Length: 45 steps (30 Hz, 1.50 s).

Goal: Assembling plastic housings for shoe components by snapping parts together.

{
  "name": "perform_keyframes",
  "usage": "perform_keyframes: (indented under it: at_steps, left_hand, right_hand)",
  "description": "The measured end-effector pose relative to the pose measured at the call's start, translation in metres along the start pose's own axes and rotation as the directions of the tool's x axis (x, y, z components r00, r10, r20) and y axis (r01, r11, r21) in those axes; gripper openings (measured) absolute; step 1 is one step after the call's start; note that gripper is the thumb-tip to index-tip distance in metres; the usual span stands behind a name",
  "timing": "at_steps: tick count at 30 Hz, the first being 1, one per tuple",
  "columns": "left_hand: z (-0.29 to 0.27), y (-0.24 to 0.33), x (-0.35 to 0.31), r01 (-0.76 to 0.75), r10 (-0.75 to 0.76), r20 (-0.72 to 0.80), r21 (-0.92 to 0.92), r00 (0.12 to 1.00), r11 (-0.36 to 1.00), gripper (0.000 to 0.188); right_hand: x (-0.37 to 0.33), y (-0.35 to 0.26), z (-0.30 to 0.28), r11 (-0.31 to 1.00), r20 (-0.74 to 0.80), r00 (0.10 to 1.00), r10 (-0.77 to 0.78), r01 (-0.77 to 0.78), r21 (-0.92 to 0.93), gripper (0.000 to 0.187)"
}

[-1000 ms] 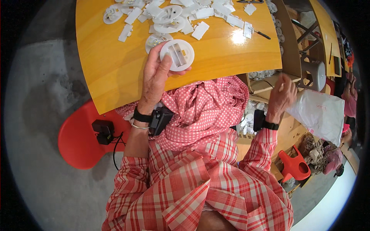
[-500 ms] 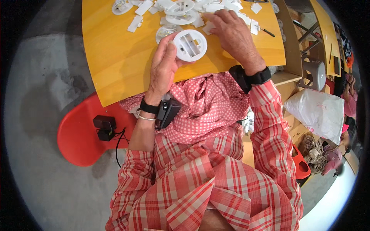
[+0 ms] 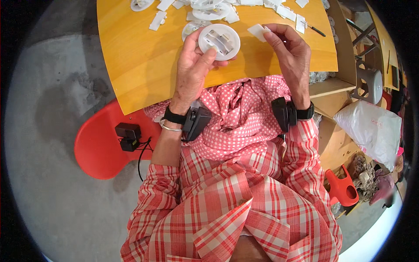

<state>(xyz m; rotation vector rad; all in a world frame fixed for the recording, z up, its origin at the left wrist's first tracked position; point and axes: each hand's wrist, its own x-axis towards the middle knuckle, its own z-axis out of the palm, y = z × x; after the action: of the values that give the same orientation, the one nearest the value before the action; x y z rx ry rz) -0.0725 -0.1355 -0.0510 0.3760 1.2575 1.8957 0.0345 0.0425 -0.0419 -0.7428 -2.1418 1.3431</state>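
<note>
My left hand grips a round white plastic housing above the near edge of the yellow table. The housing's open rectangular battery compartment faces up, and my thumb presses at its lower left. Pinched between the thumb and fingers of my right hand is a small flat white battery cover. The cover is apart from the housing, a little to its right. Just beyond my hands lies a heap of white round housings and loose rectangular covers.
A black pen lies at the table's right. Beside the table stands an open box with clear-wrapped pieces. On my left, a red chair holds black adapters with a cable. A white sack and red stool are at right.
My right hand has come back from the heap with a battery cover pinched in it. My left hand has turned the housing slightly, its thumb now over the compartment.
</note>
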Motion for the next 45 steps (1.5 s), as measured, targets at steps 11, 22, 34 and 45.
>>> perform_keyframes:
  at_steps: [11, 22, 34, 45]
  left_hand:
    - [0.007, -0.006, 0.002, -0.083, 0.083, 0.003, 0.058, 0.997, 0.995, 0.048]
    - [0.010, -0.005, 0.003, -0.109, 0.107, 0.049, 0.038, 0.993, 0.993, 0.047]
    - [0.009, -0.004, 0.002, -0.094, 0.092, 0.035, 0.046, 0.995, 0.995, 0.047]
    - [0.006, -0.005, 0.000, -0.081, 0.078, 0.052, 0.077, 0.996, 0.994, 0.052]
  right_hand:
    - [-0.011, -0.021, 0.028, 0.970, 0.122, 0.989, 0.087, -0.112, 0.217, 0.020]
    - [-0.009, -0.022, 0.034, 0.997, -0.002, 0.997, -0.078, 0.078, -0.003, 0.015]
    - [-0.008, -0.036, 0.032, 0.970, 0.014, 0.975, -0.223, 0.223, -0.098, 0.011]
    - [-0.010, -0.034, 0.033, 0.962, 0.029, 0.967, -0.255, 0.257, -0.092, 0.010]
